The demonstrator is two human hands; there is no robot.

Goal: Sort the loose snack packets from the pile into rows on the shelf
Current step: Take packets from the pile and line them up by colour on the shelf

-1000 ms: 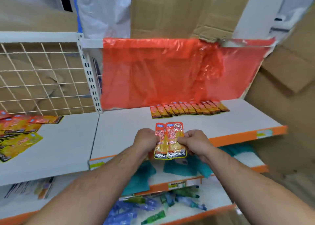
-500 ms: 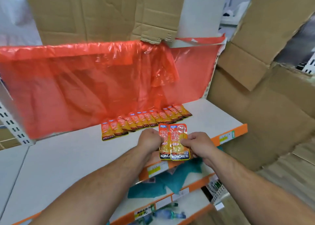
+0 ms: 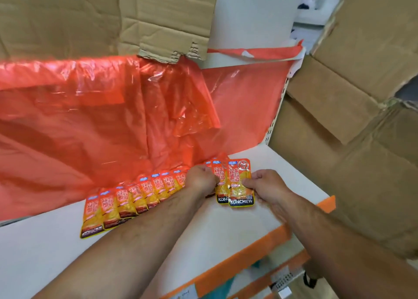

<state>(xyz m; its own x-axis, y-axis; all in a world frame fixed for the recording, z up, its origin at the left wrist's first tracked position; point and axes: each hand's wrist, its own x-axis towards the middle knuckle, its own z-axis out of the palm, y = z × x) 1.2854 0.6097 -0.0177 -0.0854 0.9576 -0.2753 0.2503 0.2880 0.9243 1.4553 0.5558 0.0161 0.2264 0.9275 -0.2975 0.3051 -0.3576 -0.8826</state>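
Here the left hand [image 3: 200, 181] and the right hand [image 3: 267, 186] each pinch one side edge of the held packets [image 3: 240, 185]. These are two orange pouches fanned so that the right one overlaps the left, with fingers curled onto the foil and labels facing the camera. The pair sits at the right end of the row of packets [image 3: 135, 199], which lies shingled along the far part of the shelf [image 3: 226, 228], at the foot of the red plastic sheet [image 3: 90, 129]. The fan in the hands matches the overlap of the row, so I judge the pair is held this way to go down as the next shingles without re-sorting. Whether their lower edges touch the shelf, I cannot tell.

To the right, bare shelf runs on to the perforated upright [image 3: 274, 117] and the cardboard [image 3: 362, 151], with room for some more pouches. On the near side a broad white strip reaches the orange front lip [image 3: 248, 245], room enough, I think, for a further row. On the far side the sheet hangs loose over the row's tops and could snag a pouch. The left wrist hides part of the row, so that hand is best lifted away, not dragged. The pile is out of view.
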